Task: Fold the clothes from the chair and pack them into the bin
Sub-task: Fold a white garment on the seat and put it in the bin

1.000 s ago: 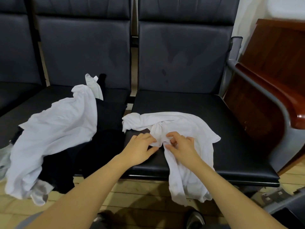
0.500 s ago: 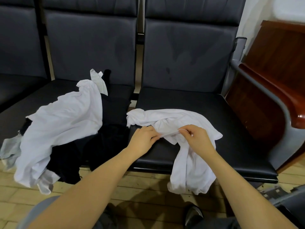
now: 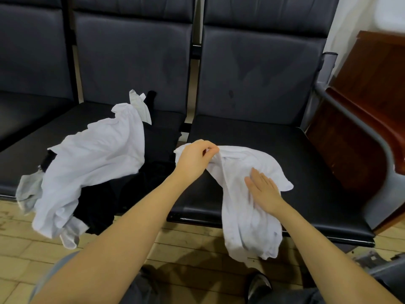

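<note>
A white shirt (image 3: 245,194) is draped over the right seat's (image 3: 285,154) front edge, pinched by the left hand (image 3: 195,160) and pressed under the flat, open right hand (image 3: 264,189). More clothes (image 3: 87,167) are heaped on the neighbouring seat (image 3: 26,154).

One head-worn wide view looks forward and down, close over the chair seats (image 3: 252,139).

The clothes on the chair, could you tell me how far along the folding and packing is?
Nothing looks folded or packed; no bin is in view. In hand: the left hand pinches a white shirt while the right hand lies flat on it. Left: the pile on the next seat.
</note>
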`<state>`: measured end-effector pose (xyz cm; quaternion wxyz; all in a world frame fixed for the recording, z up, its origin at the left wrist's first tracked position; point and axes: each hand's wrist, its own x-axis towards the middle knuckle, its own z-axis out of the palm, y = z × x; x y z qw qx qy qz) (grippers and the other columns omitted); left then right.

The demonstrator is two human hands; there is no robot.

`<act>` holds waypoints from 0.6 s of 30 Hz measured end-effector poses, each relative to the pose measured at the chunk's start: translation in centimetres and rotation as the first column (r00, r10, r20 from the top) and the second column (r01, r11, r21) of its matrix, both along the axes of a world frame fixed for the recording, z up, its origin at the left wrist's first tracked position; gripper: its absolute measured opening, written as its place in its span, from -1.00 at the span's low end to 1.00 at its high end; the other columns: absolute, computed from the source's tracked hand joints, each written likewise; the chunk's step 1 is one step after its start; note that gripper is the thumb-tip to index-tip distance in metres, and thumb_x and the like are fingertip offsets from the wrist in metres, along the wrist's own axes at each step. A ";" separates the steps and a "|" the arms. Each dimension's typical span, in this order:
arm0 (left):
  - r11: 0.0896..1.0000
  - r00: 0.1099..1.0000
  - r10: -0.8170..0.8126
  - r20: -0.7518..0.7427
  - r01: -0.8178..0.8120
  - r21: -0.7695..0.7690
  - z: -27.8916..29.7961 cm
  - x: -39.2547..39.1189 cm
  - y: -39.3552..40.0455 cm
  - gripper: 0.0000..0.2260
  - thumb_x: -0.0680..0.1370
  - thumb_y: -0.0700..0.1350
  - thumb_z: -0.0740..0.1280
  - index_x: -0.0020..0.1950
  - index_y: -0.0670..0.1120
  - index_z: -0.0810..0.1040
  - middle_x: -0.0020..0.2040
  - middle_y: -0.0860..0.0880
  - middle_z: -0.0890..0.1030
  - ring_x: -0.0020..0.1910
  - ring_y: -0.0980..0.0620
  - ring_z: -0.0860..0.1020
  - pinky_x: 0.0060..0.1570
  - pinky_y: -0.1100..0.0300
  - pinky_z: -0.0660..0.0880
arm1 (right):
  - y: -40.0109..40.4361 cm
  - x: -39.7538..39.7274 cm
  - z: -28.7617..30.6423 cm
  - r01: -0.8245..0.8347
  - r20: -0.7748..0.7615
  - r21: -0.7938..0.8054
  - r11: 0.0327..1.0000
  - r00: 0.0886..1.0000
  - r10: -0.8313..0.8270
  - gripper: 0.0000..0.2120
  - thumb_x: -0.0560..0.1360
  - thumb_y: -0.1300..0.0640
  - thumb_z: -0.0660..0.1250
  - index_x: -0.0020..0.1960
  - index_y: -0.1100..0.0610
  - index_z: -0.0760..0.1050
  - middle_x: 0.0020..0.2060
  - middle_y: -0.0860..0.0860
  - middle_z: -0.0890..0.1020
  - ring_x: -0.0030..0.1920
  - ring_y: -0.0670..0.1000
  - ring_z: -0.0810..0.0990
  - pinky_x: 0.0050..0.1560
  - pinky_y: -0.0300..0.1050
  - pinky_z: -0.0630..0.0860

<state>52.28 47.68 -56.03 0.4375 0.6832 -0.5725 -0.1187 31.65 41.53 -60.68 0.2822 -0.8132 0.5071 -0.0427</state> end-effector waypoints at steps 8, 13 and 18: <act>0.999 0.999 0.034 -0.031 -0.033 0.028 0.3 -1.3 0.2 -0.86 0.57 -0.12 0.29 0.03 -0.10 0.61 -0.08 0.05 0.56 -0.11 0.11 0.53 -0.09 0.35 0.45 | 0.2 0.6 0.9 0.124 0.263 -0.172 0.977 0.962 -0.075 -0.68 0.62 0.05 0.16 0.34 0.05 0.44 0.18 0.00 0.55 0.06 -0.03 0.51 0.09 -0.16 0.41; 1.000 0.995 0.017 0.094 -0.019 0.023 -0.7 -2.6 -1.0 -0.85 0.56 -0.12 0.29 -0.19 -0.03 0.57 -0.14 0.02 0.54 -0.14 0.04 0.53 -0.01 0.12 0.50 | -2.6 -1.7 1.0 0.208 0.172 -0.260 0.943 0.971 -0.167 -0.68 0.60 0.19 0.17 0.34 0.10 0.43 0.29 0.06 0.48 0.25 0.11 0.47 0.31 0.02 0.34; 0.995 0.994 -0.097 0.043 0.096 0.021 -1.9 -4.7 -2.1 -0.86 0.56 -0.13 0.29 -0.19 -0.04 0.55 -0.08 0.06 0.47 -0.10 0.05 0.51 -0.02 0.21 0.45 | -3.2 -4.8 0.1 0.220 0.189 -0.208 0.953 0.965 -0.182 -0.72 0.54 0.08 0.31 0.25 0.02 0.46 0.16 -0.05 0.53 0.18 0.01 0.50 0.38 0.08 0.30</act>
